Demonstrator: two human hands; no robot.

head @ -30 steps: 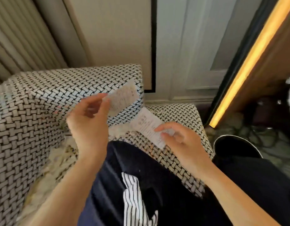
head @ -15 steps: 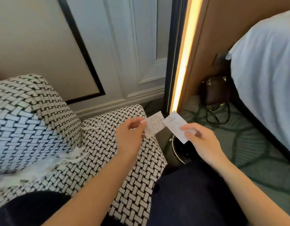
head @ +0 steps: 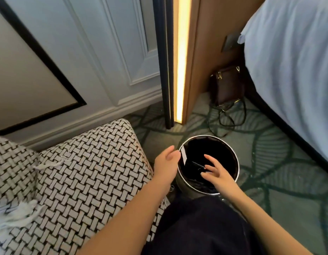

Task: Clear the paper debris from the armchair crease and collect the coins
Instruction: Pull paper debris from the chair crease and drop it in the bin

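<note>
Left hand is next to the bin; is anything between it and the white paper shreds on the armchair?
Nothing visible. The left hand hangs open beside the bin, and only the bare woven fabric of the armchair lies between it and the paper shreds near the crease.

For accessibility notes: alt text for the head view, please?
Left hand and right hand, open, hover at a black-lined bin beside a woven armchair; a white paper slip shows inside. White shreds lie on the chair.
</note>
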